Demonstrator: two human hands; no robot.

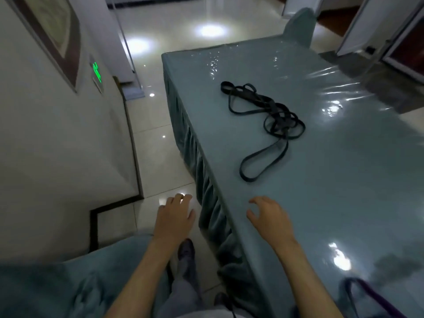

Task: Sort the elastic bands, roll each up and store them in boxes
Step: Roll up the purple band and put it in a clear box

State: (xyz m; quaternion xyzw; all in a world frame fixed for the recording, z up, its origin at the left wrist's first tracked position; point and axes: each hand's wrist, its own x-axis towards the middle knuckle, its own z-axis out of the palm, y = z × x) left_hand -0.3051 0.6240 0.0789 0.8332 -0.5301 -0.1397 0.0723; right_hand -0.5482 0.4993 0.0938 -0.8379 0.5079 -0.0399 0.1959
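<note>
Head view: I see the left hand held over the glossy tiled floor, fingers loosely spread, holding nothing. Right hand hovers above the near edge of the teal plastic-covered table, fingers relaxed and slightly curled, empty. The tangled heap of black elastic bands lies well beyond the right fingertips. A purple band loop lies behind the right wrist.
</note>
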